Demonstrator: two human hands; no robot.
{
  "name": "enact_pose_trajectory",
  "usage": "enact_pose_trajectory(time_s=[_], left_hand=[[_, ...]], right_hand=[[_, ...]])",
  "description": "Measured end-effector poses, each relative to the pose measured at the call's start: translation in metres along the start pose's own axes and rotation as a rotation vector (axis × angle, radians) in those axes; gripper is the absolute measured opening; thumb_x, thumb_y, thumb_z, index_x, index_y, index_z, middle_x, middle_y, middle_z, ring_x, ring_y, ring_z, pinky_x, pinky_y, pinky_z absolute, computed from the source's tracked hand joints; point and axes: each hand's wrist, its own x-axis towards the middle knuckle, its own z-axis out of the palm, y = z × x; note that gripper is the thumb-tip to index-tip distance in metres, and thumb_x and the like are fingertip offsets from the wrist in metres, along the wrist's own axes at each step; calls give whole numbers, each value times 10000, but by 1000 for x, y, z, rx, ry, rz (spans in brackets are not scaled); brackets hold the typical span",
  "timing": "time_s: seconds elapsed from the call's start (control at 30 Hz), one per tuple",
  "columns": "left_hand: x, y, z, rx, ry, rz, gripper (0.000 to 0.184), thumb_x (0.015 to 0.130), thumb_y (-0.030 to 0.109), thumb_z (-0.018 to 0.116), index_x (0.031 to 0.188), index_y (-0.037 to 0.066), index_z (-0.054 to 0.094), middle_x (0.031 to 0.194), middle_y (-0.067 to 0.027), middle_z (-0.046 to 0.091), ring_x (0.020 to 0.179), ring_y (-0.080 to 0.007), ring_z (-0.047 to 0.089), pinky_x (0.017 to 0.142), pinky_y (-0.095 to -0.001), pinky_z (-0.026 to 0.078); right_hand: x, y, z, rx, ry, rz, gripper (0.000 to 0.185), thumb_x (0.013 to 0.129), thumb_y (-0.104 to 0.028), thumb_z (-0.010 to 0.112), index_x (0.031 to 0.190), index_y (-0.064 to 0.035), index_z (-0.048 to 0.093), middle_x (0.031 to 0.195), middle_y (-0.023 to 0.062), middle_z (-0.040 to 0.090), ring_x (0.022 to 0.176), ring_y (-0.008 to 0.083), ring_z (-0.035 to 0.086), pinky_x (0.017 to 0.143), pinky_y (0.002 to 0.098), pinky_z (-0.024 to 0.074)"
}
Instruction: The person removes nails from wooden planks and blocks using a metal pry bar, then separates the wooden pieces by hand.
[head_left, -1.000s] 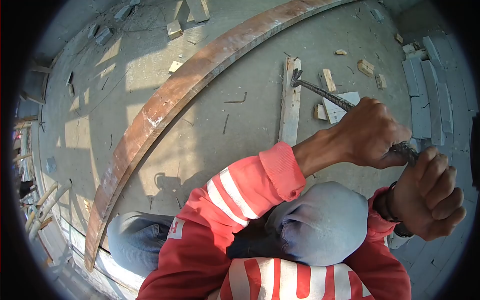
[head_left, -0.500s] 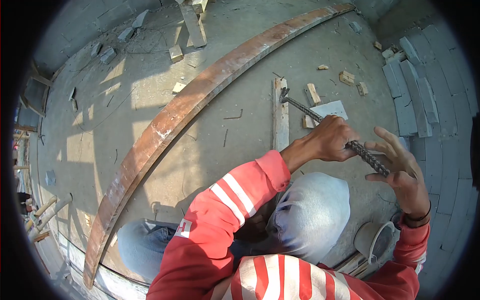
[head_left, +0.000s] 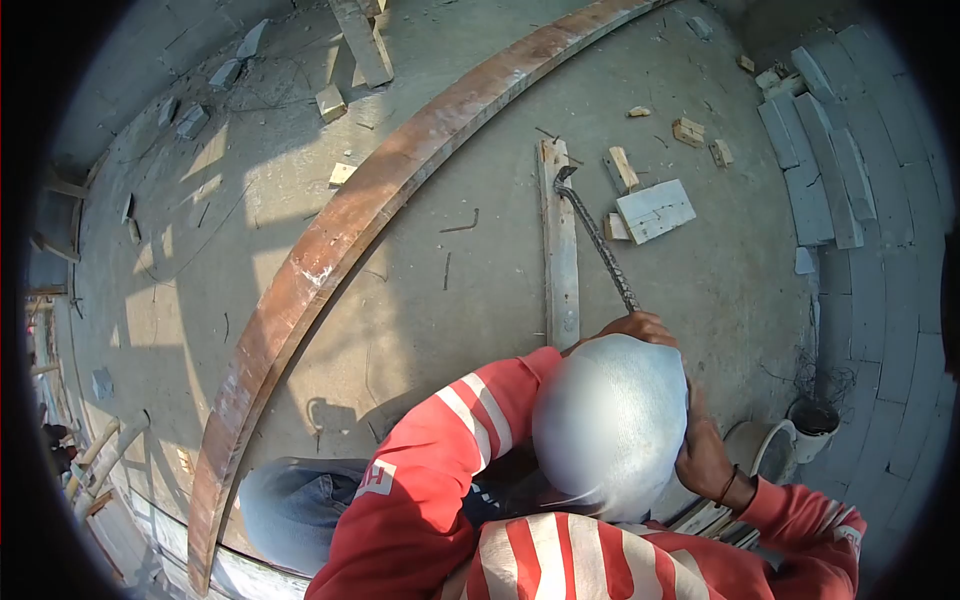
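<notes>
My left hand (head_left: 640,326) is wrapped round a ribbed steel pry bar (head_left: 604,244), partly hidden behind my raised knee (head_left: 612,425). The bar's hooked claw (head_left: 565,177) is at the upper part of a narrow wooden plank (head_left: 560,250), near bent nails (head_left: 548,135). Beyond the knee, the bar's lower end is out of sight. My right hand (head_left: 706,455) is low at the knee's right side, its fingers mostly covered, so its grip cannot be made out.
A long curved wooden board (head_left: 330,255) spans the concrete floor on the left. Right of the plank are a pale block (head_left: 656,210) and wood offcuts (head_left: 688,131). Grey blocks (head_left: 825,165) line the right wall. Buckets (head_left: 812,416) stand at lower right. Loose nails (head_left: 462,222) lie about.
Both hands have come down towards the knee, and the bar has swung steeper, its claw shifting slightly left. My right hand, previously open beside the bar's end, is now partly behind the knee.
</notes>
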Motion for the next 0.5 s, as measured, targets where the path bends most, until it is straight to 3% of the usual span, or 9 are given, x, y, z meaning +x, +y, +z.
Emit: enact_pose_trajectory(time_s=[0.03,0.1,0.13,0.27,0.3,0.37,0.4,0.43,0.5], left_hand=[[-31,-9,32,-130,4,-56,183,757,219,718,743,70,614,663,-23,588,628,-186,601,603,-358,498],[-46,3,25,39,-148,-75,197,778,248,718,802,66,646,760,-40,616,751,-197,611,696,-347,492],[-57,1,33,-8,-278,-153,213,790,255,722,862,61,672,862,-49,639,883,-199,611,797,-347,474],[-22,8,-13,170,-395,-238,201,772,217,743,897,78,668,901,-53,626,970,-226,587,933,-377,422],[-20,-2,-22,177,-405,-236,201,772,217,743,897,78,668,901,-53,626,970,-226,587,933,-377,422],[-19,-24,-32,269,-220,-220,190,799,216,751,867,77,641,880,-60,609,935,-245,582,883,-389,426],[-11,-30,-41,276,-219,-223,190,799,216,751,867,77,641,880,-60,609,935,-245,582,883,-389,426],[1,-32,-50,291,-185,-263,184,833,214,742,854,74,625,869,-67,603,918,-256,582,862,-398,424],[24,-40,-63,304,-155,-312,190,866,212,733,841,71,609,858,-74,597,902,-266,583,842,-407,423]], right_hand=[[-10,53,37,88,-65,-5,666,977,-68,514,1558,-33,190,1012,326,675,927,487,684,775,502,533],[-21,101,69,164,-116,-7,720,959,-83,559,1566,-41,174,1109,366,666,1012,528,668,820,498,544],[-26,107,75,305,-77,83,723,946,-93,591,1557,-45,207,1140,306,656,1040,456,653,853,465,533],[-40,111,94,918,52,447,732,894,-132,718,1519,-58,343,1267,64,615,1153,165,591,985,333,489],[-35,112,86,928,53,439,732,894,-132,718,1519,-58,343,1267,64,615,1153,165,591,985,333,489],[-24,104,47,835,-130,222,618,890,-107,719,1442,-46,449,1231,56,592,1078,123,585,898,282,486],[-24,94,29,938,-115,202,583,877,-217,787,1362,-32,522,1096,37,595,958,105,567,826,253,463],[-18,75,4,937,-124,198,583,877,-217,787,1362,-32,522,1096,37,595,958,105,567,826,253,463],[4,34,-41,921,-160,-53,766,795,-496,857,1312,-16,561,996,36,593,867,131,548,767,270,443]])
